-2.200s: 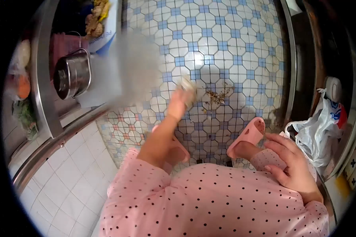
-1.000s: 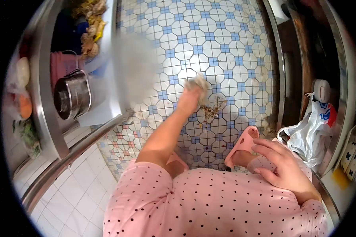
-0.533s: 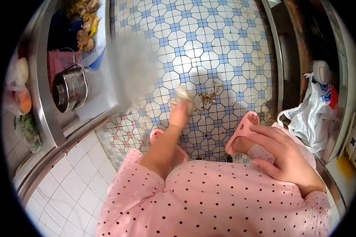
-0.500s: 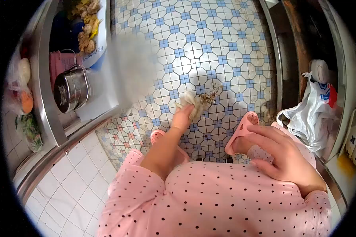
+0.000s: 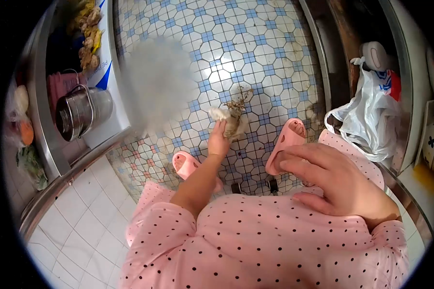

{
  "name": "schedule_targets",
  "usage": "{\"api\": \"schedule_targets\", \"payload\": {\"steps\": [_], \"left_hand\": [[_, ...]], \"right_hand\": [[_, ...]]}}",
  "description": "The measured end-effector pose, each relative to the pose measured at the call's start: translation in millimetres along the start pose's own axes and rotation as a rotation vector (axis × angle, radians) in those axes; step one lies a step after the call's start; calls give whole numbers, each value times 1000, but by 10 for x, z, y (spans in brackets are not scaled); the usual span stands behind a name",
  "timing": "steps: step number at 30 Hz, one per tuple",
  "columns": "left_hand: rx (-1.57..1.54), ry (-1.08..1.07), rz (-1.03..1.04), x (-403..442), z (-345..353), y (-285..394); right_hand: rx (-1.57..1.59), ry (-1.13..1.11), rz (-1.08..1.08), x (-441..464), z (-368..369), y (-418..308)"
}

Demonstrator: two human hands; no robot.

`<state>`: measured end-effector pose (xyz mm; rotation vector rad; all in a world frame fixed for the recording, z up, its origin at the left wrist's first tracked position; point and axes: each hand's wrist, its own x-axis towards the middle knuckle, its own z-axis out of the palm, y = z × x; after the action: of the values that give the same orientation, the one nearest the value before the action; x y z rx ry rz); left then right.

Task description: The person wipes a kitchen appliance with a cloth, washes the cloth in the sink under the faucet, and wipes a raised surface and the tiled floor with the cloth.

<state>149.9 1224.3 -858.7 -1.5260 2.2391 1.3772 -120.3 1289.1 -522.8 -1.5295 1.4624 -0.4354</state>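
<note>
My left hand reaches down to the floor, its fingers closed on a crumpled whitish cloth. A soiled, brownish part of the cloth spreads to the right of the fingers. Dark, loose debris lies in a small heap against the cloth's far side and trails away on the tiles. My right hand holds nothing; its fingers are apart near my right knee, above the pink slipper. The left pink slipper is beside my left forearm.
Patterned floor tiles stretch ahead. On the left, a metal shelf carries a lidded metal pot and ginger-like roots. A white plastic bag sits at right. A pale blur hides some floor.
The view has shifted slightly. My left hand and the cloth have moved against the debris, which is now bunched beyond the cloth instead of to its right. My right hand stays near the knee.
</note>
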Motion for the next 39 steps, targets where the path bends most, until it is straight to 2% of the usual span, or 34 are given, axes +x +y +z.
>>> {"api": "schedule_targets", "payload": {"steps": [2, 4, 5, 7, 8, 10, 11, 12, 13, 16, 17, 20, 23, 26, 27, 30, 31, 34, 35, 38, 39], "left_hand": [[-59, 377, 77, 235, 112, -204], [-239, 353, 100, 497, -475, 145], [-63, 360, 135, 677, -702, 236], [225, 238, 84, 897, -743, 344], [333, 120, 4, 986, -675, 426], [419, 123, 178, 1125, -224, 79], [503, 146, 259, 940, -42, 221], [452, -60, 170, 878, 109, 246], [500, -151, 339, 777, 164, 308], [159, -112, 333, 608, 55, 559], [-35, -75, 177, 601, -23, 674], [-116, -149, 96, 748, -528, 926], [308, -180, 132, 763, -970, 1223], [331, -184, 116, 745, -1195, 1468], [280, -70, 154, 708, -1211, 1550], [517, -314, 4, 691, -1449, 1988], [474, -264, -41, 739, -1467, 2015], [533, -130, 76, 769, -1592, 2105], [449, -50, 59, 774, -1614, 2150], [327, 115, 197, 633, -1619, 2226], [233, 31, 132, 482, -1661, 2357]], "right_hand": [[-21, -10, -19, -54, -19, 3], [-35, 5, -25, -119, -18, 17], [-35, 22, -25, -151, -11, 17], [-22, 37, -23, -210, 34, 25], [-20, 41, -23, -220, 40, 29], [-33, 46, -22, -231, 21, 33], [-39, 43, -23, -236, 24, 31], [-44, 40, -30, -230, 32, 29], [-34, 37, -45, -220, 43, 21], [-61, 41, -93, -134, 14, -25], [-88, 40, -101, -95, 1, -46], [-155, 92, -124, -17, 41, 20], [-241, 108, -111, 226, 26, 134], [-318, -77, 58, 534, -8, 190], [-349, -117, 100, 608, -20, 183], [-454, -189, 99, 876, 121, 224], [-463, -199, 80, 919, 130, 182], [-484, -237, 47, 924, 253, 58], [-506, -250, 31, 938, 305, 26], [-520, -314, -5, 784, 316, -198], [-499, -337, 4, 721, 265, -310]]}}
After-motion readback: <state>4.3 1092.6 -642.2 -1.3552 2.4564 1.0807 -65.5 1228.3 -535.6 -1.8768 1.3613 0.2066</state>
